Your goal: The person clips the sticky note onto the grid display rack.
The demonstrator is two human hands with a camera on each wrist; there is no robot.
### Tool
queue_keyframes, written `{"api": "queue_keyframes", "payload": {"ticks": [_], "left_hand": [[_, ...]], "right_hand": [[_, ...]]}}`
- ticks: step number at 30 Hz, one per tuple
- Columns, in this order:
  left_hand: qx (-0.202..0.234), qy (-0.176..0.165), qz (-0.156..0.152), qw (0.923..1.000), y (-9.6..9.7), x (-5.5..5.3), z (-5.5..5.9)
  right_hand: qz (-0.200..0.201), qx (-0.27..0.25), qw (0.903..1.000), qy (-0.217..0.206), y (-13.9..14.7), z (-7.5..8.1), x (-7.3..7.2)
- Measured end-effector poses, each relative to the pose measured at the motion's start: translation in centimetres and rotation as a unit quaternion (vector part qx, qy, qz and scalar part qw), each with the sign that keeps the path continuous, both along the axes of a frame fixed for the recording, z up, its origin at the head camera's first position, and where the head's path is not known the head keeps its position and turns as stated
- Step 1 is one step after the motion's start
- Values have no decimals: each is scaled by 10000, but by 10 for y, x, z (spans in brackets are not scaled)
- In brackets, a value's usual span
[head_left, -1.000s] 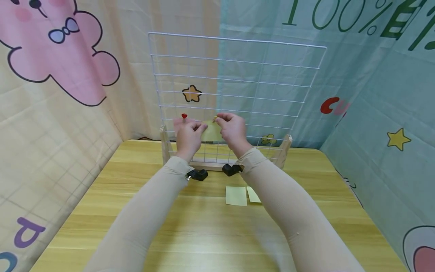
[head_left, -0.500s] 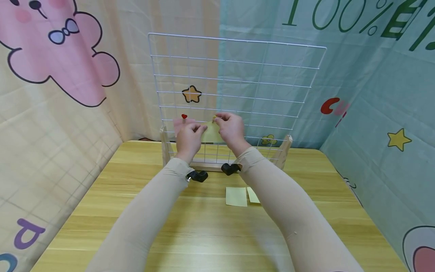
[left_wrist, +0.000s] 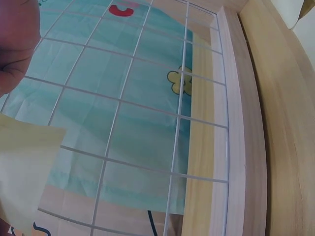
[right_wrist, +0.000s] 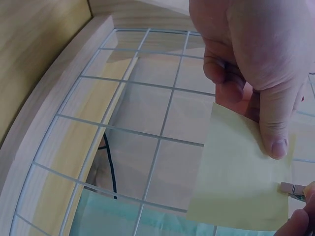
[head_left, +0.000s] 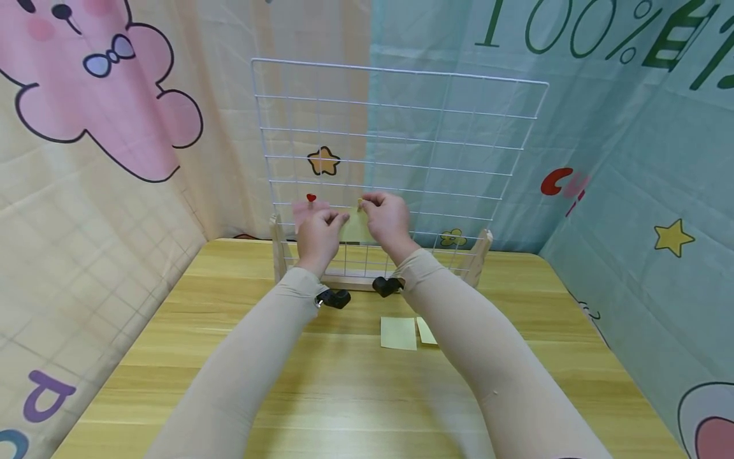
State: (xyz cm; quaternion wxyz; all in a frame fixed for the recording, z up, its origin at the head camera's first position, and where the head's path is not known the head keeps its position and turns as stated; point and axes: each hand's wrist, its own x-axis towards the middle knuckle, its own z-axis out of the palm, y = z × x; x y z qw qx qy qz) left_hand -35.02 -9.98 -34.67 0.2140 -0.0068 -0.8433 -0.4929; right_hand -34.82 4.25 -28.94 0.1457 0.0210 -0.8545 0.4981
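Observation:
A yellow sticky note [head_left: 357,226] is held against the white wire grid [right_wrist: 162,135], low on its left half. My left hand [head_left: 318,239] pinches the note by its left edge, with the thumb [right_wrist: 276,128] on its front. My right hand [head_left: 391,222] pinches a small wooden clothespin [right_wrist: 293,189] at the note's top edge; its tip overlaps the paper. Whether the clothespin grips the wire too, I cannot tell. Left of the yellow note hangs a pink sticky note [head_left: 304,209], partly behind my left hand, under a clip with a red heart [head_left: 311,197].
Two more yellow notes lie on the wooden table, one whole [head_left: 398,333] and one [head_left: 426,331] partly covered by my right sleeve. Wooden feet [head_left: 480,255] hold the grid upright. Printed curtains [head_left: 631,191] stand behind and at the sides.
My right hand has shifted slightly left with the clothespin along the note's top edge. The left hand keeps its pinch on the note, nearly still.

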Motion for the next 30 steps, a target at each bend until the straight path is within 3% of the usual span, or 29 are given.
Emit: {"api": "queue_keyframes", "payload": {"ticks": [5, 13, 30], "left_hand": [[54, -13, 20, 10000, 0, 2, -2], [89, -57, 16, 9999, 2, 4, -3], [111, 194, 36, 9997, 2, 3, -7]], "right_hand": [[-74, 248, 9997, 48, -2, -3, -1], [-116, 238, 9994, 225, -2, -5, -2], [-197, 426, 9987, 186, -5, -4, 1]]}}
